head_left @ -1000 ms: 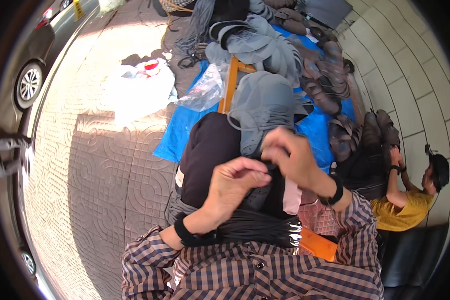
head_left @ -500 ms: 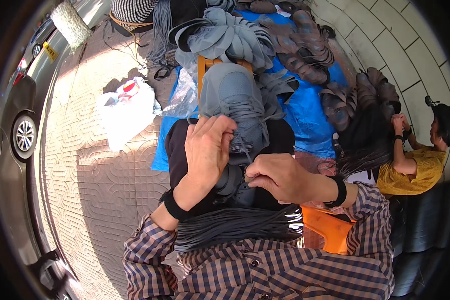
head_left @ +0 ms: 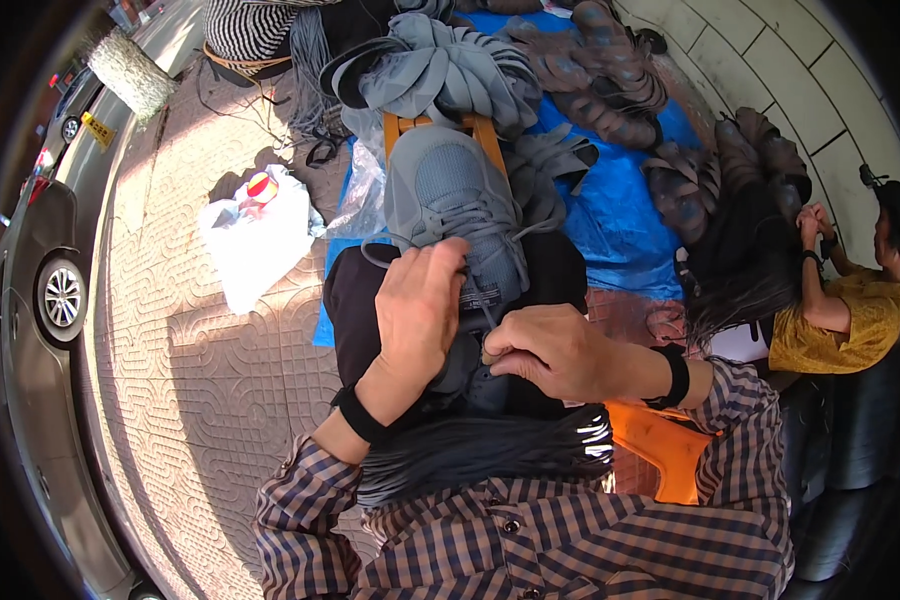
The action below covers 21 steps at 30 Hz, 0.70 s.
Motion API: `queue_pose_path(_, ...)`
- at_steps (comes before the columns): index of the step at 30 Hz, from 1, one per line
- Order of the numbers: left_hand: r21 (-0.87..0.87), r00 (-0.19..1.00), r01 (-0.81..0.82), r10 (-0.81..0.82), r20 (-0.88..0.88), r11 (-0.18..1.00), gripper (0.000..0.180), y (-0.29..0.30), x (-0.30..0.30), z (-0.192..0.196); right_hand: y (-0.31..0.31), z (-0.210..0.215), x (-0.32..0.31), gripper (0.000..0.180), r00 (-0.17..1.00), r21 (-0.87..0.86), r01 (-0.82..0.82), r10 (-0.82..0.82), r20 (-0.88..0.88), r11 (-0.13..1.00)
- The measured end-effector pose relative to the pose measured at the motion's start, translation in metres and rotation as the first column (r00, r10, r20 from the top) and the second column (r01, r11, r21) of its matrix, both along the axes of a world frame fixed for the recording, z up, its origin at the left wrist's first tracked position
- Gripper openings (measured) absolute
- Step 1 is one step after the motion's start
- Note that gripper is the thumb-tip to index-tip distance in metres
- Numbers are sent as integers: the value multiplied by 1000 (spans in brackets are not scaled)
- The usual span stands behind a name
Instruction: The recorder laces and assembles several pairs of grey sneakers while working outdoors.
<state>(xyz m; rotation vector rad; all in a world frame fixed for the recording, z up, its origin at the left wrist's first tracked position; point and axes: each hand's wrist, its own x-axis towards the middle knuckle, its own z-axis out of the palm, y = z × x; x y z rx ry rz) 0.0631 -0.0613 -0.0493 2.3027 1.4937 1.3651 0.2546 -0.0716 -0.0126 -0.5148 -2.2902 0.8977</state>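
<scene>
A grey shoe upper (head_left: 446,165) rests toe-away over my dark-trousered knees, with grey laces (head_left: 475,225) threaded across its front. At the upper's left eyelets, my left hand (head_left: 422,305) is closed, and a small loop of lace bulges out beside it. Just right of the opening, my right hand (head_left: 553,348) pinches a lace end that runs down from the tongue. The upper's heel part is partly hidden between my hands. Across my lap lies a thick bundle of dark grey laces (head_left: 480,455).
Beyond the upper are a wooden frame (head_left: 490,140) and stacked grey uppers (head_left: 450,75). Brown uppers (head_left: 610,85) cover a blue sheet (head_left: 625,225). A white bag (head_left: 250,240) lies left. A person in yellow (head_left: 835,320) sits right, by an orange plastic stool (head_left: 660,455).
The lace loop beside my left hand shows larger. Both hands remain at the upper, and the whole view has shifted slightly.
</scene>
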Motion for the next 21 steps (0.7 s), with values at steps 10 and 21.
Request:
queue_pose_path(10,1,975,-36,35,-218,999,19,1,-15,12,1,-5,-2,21,999,51,7,-9,33,999)
queue_pose_path(21,-6,996,-85,84,-16,996,16,-2,-5,-3,4,-8,-7,19,991,154,-15,-5,133,988)
